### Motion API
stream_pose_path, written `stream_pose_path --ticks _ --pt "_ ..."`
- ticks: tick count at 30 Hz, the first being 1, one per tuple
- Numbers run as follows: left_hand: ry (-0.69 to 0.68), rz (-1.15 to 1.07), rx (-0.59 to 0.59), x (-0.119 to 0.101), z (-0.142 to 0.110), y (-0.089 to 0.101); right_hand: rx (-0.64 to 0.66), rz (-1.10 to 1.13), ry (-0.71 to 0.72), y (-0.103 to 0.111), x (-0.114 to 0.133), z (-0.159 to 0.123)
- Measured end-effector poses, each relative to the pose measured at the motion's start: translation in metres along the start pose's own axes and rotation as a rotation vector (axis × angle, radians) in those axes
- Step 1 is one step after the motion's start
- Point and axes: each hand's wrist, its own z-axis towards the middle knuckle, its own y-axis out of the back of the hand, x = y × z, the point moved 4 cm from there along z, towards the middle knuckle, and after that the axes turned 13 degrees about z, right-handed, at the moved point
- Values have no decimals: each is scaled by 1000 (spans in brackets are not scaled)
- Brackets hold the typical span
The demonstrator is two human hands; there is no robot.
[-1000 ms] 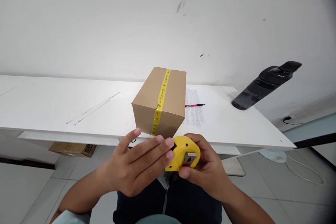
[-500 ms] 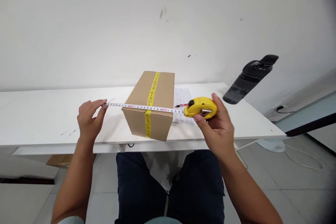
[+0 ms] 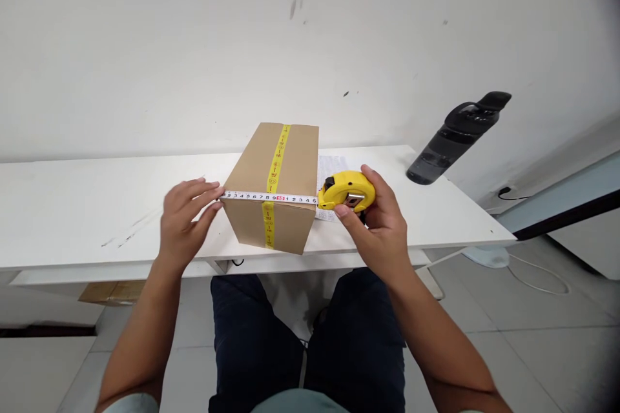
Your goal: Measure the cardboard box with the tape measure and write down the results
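Note:
A cardboard box with a strip of yellow printed tape stands on the white desk. Across its near top edge stretches the white blade of a tape measure, its numbers facing up. My left hand pinches the blade's free end at the box's left front corner. Closed around the yellow tape measure case, my right hand is just beyond the box's right front corner. The case's mouth sits close to that corner.
A printed sheet lies partly hidden behind the box and the tape measure. To the right, a dark bottle stands near the desk's end. Another cardboard box is below the desk at left.
From one second ago, the blade was drawn out of the case and my hands spread apart. Since then they have come closer together, the blade has shortened and now lies along the box's edge.

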Motion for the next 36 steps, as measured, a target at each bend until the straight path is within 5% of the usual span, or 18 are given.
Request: stream_pose_path --ticks 4,7,10,14,18,25,31,36 --pt "-71 238 -154 19 -11 25 -49 94 -29 20 4 1" --pt "-57 320 -292 11 -23 38 -92 167 -103 36 -1 -3" --pt "-47 256 -425 -36 -32 35 -69 257 -213 33 -8 -15" --pt "-275 113 -395 -128 -38 12 132 339 -320 7 -4 -45" --pt "-197 -27 -368 -162 -33 -3 171 368 -377 7 -1 -62" --pt "-12 115 -4 -153 27 -34 -235 77 -356 55 -67 -32" --pt "-25 99 50 -136 37 -26 -173 -584 -475 77 -93 -19" --pt "-164 -38 218 -82 21 12 -95 -827 -538 88 -87 -3"
